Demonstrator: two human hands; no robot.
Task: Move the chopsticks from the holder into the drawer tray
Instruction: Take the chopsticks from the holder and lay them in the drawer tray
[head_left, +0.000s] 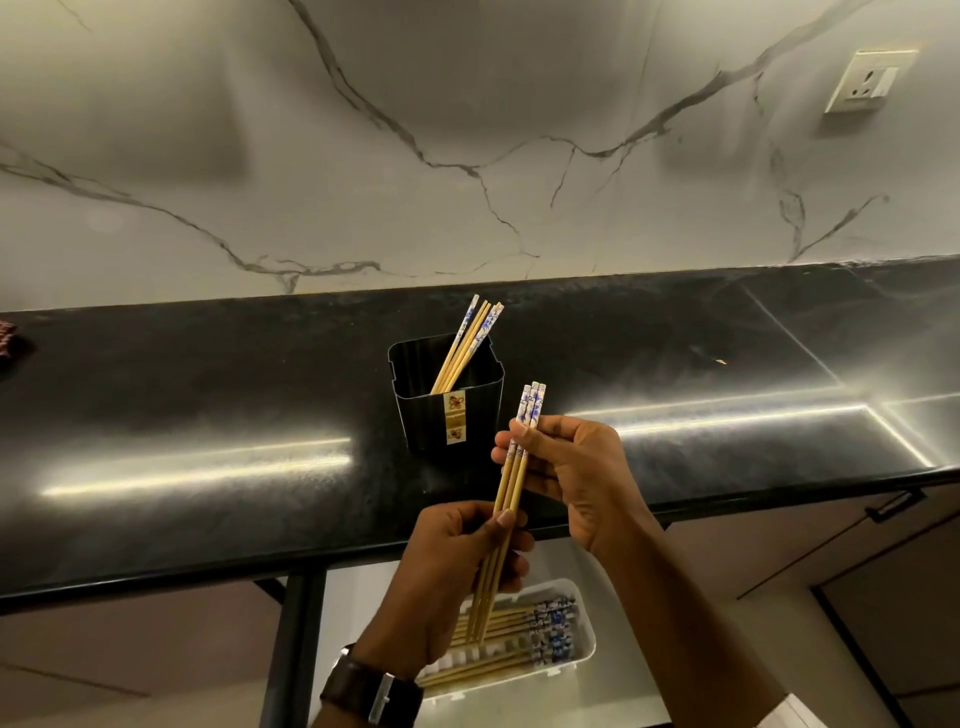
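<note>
Gripping three chopsticks (511, 493) between them, the right hand (569, 467) pinches the patterned upper ends and the left hand (454, 577) curls round the plain shafts lower down, long axis near upright, tips pointing down over the drawer tray (588, 642)

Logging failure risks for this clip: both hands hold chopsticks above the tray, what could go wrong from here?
1. The held chopsticks are only pinched by left hand and right hand; one could slip past the tray.
2. They run crosswise to the chopsticks lying in it, so may land askew.
3. The holder stands close; a reach might tip it.
</note>
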